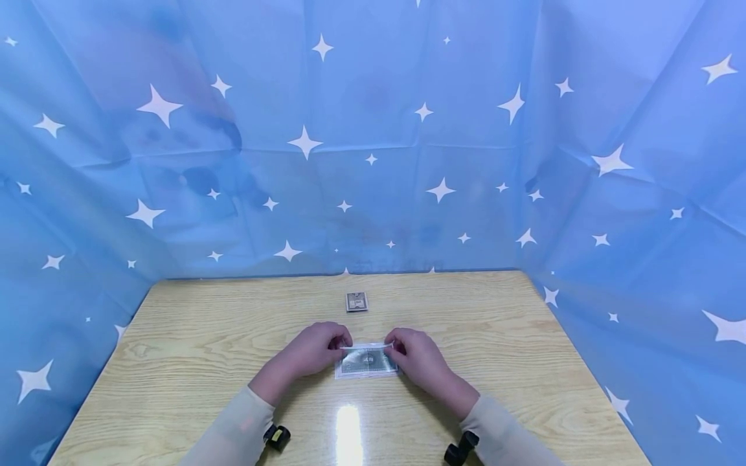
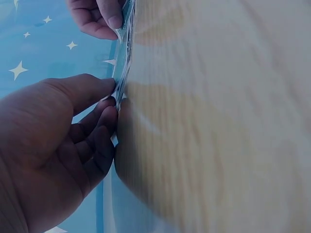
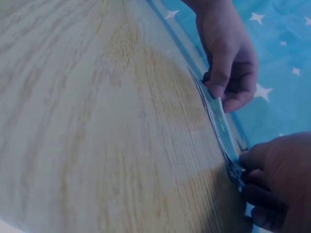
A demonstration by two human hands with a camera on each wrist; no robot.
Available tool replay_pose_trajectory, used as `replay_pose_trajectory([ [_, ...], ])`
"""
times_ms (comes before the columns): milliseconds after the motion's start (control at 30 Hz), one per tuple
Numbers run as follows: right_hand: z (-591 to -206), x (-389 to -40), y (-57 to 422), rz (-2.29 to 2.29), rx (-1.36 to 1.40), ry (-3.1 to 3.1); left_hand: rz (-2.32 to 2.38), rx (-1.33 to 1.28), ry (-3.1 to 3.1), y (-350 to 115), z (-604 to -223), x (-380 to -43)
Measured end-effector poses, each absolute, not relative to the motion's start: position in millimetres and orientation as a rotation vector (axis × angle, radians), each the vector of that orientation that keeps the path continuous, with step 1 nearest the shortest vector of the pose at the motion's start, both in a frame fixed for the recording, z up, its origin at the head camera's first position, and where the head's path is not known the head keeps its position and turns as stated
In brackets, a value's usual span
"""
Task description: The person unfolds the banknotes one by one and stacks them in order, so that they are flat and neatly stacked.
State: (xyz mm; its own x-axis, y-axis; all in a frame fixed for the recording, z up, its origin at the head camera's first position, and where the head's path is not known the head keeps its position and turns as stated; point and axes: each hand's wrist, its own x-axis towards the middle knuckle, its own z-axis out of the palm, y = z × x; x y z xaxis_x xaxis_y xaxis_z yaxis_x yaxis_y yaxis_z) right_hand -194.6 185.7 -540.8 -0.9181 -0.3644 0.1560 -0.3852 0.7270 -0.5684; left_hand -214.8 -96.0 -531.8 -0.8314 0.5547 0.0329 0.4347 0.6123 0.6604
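A clear plastic sleeve (image 1: 368,361) with a grey-green printed sheet inside lies flat at the middle of the table, its long side across. My left hand (image 1: 317,347) pinches its far left corner between thumb and fingers. At the far right corner my right hand (image 1: 418,358) pinches the same edge. Seen edge-on in the left wrist view, the sleeve (image 2: 127,46) is thin and close over the wood, and the thumb of my left hand (image 2: 53,141) presses on its top. In the right wrist view the far strip of the sleeve (image 3: 218,124) runs between both hands.
Beyond the sleeve lies a small square packet (image 1: 357,301) with a dark printed face. The wooden table (image 1: 221,336) ends at a blue curtain (image 1: 373,129) with white stars, at the back and both sides. A bright reflection shows on the wood nearer me.
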Motion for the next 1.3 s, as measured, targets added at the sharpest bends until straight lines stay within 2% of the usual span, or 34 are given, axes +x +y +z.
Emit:
replay_pose_trajectory([
  [633, -542, -197, 186, 0.937, 0.638, -2.947, 0.994, 0.813, 2.659, -98, -531, -215],
  [967, -533, -200, 187, 1.182, 0.578, -2.931, 1.037, 0.772, 2.649, -98, -526, -216],
  [1300, -523, -239, 172, 1.326, 0.478, -2.864, 1.231, 0.565, 2.728, -95, -517, -247],
])
